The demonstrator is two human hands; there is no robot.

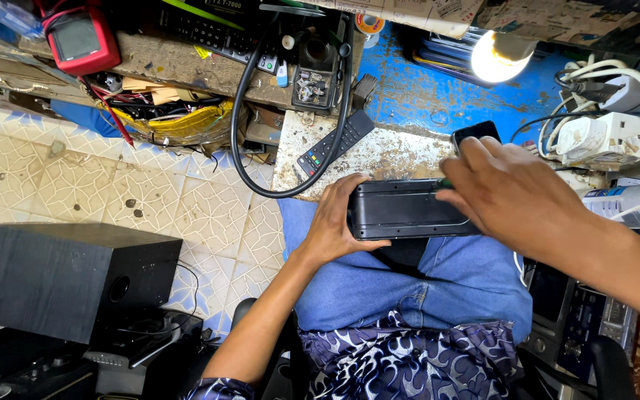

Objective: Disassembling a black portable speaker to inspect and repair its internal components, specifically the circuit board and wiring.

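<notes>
A long black box-shaped device (401,210) lies across my lap at the edge of a worn white bench top (394,152). My left hand (335,222) grips its left end, thumb underneath and fingers over the top. My right hand (509,194) rests on its right end, fingers curled; a small green-tipped thing (446,182) shows at my fingertips, but what it is cannot be told. A black remote control (335,144) lies on the bench just beyond the device. A dark phone (475,133) sits behind my right hand.
A black cable (240,133) loops from the cluttered shelf down over the bench. A red meter (79,37) sits top left. A lit bulb (492,58) hangs upper right near a white plug adaptor (601,137). A black speaker box (61,278) stands on the tiled floor at left.
</notes>
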